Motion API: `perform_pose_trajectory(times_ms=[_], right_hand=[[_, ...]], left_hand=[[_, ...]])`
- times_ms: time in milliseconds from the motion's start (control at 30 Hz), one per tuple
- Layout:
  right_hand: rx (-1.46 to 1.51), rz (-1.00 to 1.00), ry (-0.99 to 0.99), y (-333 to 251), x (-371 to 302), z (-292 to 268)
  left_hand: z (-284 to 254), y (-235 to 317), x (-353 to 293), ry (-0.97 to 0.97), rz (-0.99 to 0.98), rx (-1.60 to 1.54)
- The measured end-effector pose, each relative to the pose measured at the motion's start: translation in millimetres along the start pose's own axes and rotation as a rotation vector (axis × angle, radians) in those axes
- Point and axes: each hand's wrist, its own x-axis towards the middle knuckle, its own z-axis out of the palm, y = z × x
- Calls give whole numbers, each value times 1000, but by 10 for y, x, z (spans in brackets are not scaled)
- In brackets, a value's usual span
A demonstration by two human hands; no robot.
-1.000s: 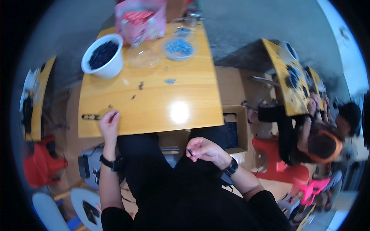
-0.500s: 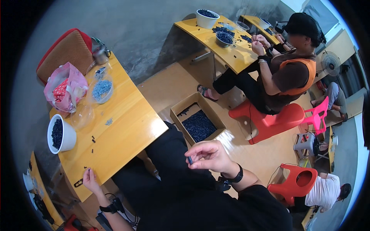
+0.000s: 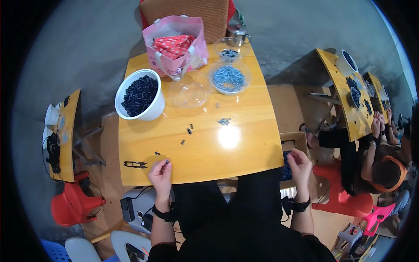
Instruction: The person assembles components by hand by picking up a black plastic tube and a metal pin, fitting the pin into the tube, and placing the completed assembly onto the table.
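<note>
My left hand [image 3: 161, 177] is at the near left edge of the yellow wooden table [image 3: 244, 157], its fingers pinched on a small dark part [image 3: 167, 161] whose tip shows. Beside it lie black thread snips [image 3: 135, 164] and a tiny dark screw-like piece [image 3: 157, 153]. My right hand [image 3: 300, 169] hovers past the table's right corner, above a cardboard box [image 3: 301, 140] of dark cylindrical parts [image 3: 286, 169]. Its thumb and forefinger are apart, and no part shows between them. A few small black cylinders [image 3: 189, 131] and a little pile of silver pins [image 3: 224, 122] lie mid-table.
A white tub [image 3: 159, 109] of black parts stands at the left. Farther back are a clear bowl of silver pins [image 3: 228, 79], an empty clear lid [image 3: 192, 95], a pink bag [image 3: 152, 56] and a metal mug [image 3: 237, 34]. A co-worker [image 3: 384, 170] sits at another table to the right.
My view has swung right-to-left to face the table. The small dark cylinder that was in my right fingers no longer shows there. My left hand stays pinched by the snips.
</note>
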Motion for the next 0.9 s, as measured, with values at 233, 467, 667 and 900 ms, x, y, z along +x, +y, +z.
perform_pose_trajectory(times_ms=[233,467,667,900], right_hand=[[-168,-312,-368,-783,596,1634],[-229,-507,-424,-1085,677,2451],[-408,-468,-626,-1162,643,2667],[-472,-547,-617,-1069,585,2712]], left_hand=[[-19,-26,14,-4,4,39],[-21,46,34,-54,-19,96],[6,68,36,-34,5,83],[33,112,29,-50,-20,112]])
